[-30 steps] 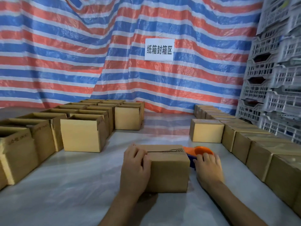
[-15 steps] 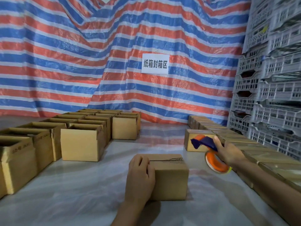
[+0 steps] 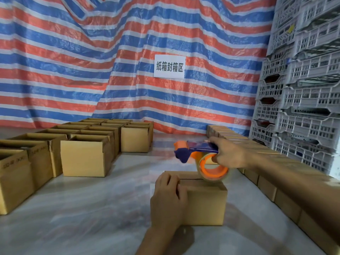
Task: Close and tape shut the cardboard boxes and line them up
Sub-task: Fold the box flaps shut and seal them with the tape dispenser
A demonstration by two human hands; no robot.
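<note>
One box: left hand curled over its left end; right hand grips tape dispenser just above, contact unclear.

The box under the left hand was plain brown cardboard, matt and smooth-faced. The tape dispenser in the right hand looked like hard plastic, orange and dark blue, a bit shiny, with a glossy clear tape roll on it. The floor around both hands was smooth and shiny, kinda marble-ish. Way past the hands, the striped tarp was crinkly woven plastic and the sign was matt white paper. The crates beyond the right hand were grey matt plastic lattice.
</note>
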